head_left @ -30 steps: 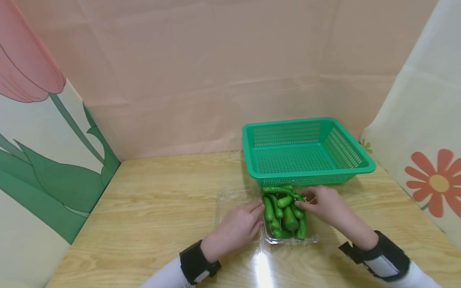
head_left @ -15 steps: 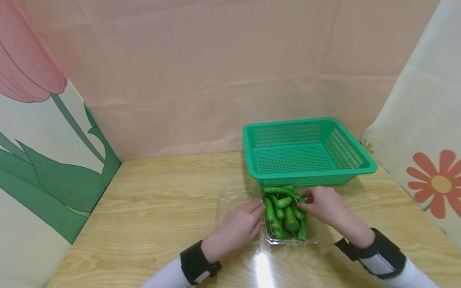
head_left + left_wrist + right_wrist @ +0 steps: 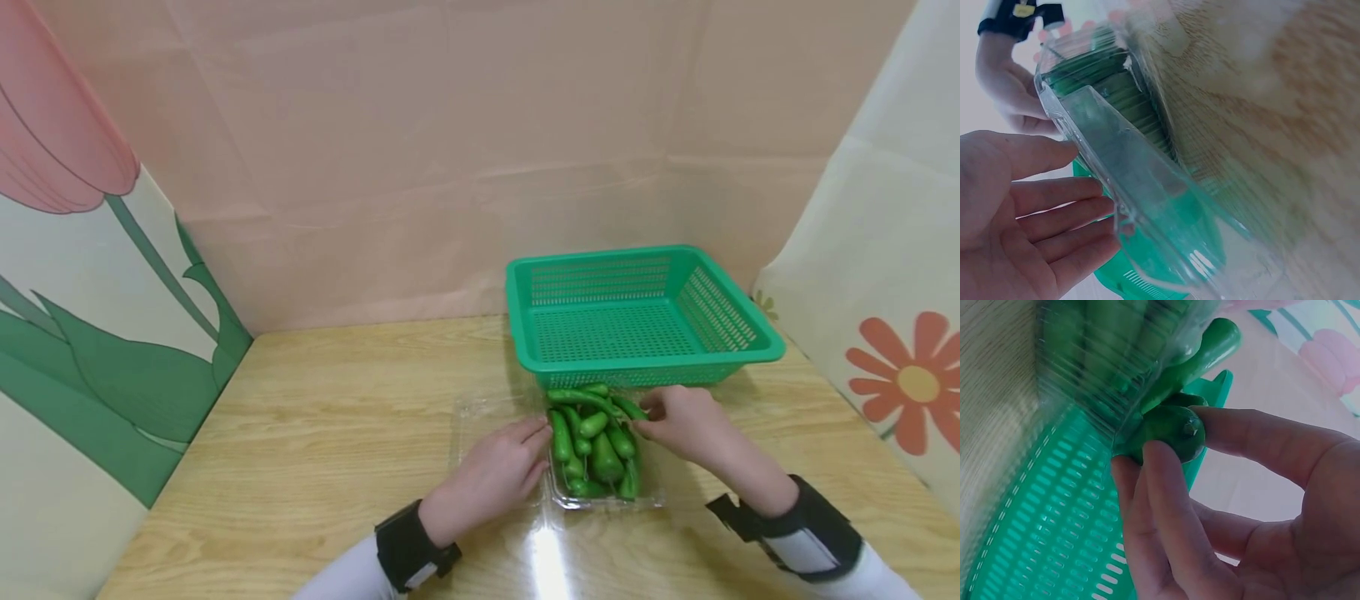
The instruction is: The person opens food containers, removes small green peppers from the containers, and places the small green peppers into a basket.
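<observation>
Wood table (image 3: 337,392) is bearing clear tub (image 3: 606,505); approx. 1 o'clock on it, R hand (image 3: 686,423) is pinching 1 pepper (image 3: 1175,432); 9 o'clock, L hand (image 3: 497,468), fingers straightish, is touching tub. Prob. positioning step; next move's needing steady pinch.

In the head view, the right grip (image 3: 686,423) hides one end of a green pepper (image 3: 628,407) from us, and the picture's bottom edge cuts off the left sleeve (image 3: 349,572). Through the left wrist camera we find the desk (image 3: 1285,106) blurred; through the right one, the clear box (image 3: 1104,394) runs out past the top edge.
</observation>
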`<state>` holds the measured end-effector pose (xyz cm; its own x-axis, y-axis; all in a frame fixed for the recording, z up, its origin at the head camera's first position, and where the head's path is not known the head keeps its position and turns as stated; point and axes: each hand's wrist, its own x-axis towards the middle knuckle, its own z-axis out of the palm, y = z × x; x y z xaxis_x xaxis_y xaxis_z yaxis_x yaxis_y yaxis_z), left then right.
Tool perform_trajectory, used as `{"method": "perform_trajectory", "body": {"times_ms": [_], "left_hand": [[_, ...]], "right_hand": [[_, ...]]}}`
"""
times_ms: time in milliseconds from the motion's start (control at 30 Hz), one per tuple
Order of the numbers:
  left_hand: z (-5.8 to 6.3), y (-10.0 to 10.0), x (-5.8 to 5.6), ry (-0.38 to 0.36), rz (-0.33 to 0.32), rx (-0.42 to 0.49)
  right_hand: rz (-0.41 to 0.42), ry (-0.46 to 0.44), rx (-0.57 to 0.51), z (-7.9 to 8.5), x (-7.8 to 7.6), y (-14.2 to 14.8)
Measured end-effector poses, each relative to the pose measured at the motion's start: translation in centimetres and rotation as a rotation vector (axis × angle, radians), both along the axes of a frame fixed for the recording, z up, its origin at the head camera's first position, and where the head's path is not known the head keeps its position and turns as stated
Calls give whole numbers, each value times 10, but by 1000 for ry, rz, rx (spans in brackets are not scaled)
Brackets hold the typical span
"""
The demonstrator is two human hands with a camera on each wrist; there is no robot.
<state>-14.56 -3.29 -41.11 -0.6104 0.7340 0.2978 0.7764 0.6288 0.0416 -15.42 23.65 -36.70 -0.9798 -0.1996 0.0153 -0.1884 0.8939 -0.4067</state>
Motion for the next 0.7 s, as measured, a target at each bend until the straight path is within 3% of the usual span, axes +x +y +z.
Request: {"method": "perform_trajectory", "body": {"times_ms": [700], "left_hand": [[1, 0, 0, 3, -3, 5]], "right_hand": [[17, -34, -1, 12, 8, 27]]}}
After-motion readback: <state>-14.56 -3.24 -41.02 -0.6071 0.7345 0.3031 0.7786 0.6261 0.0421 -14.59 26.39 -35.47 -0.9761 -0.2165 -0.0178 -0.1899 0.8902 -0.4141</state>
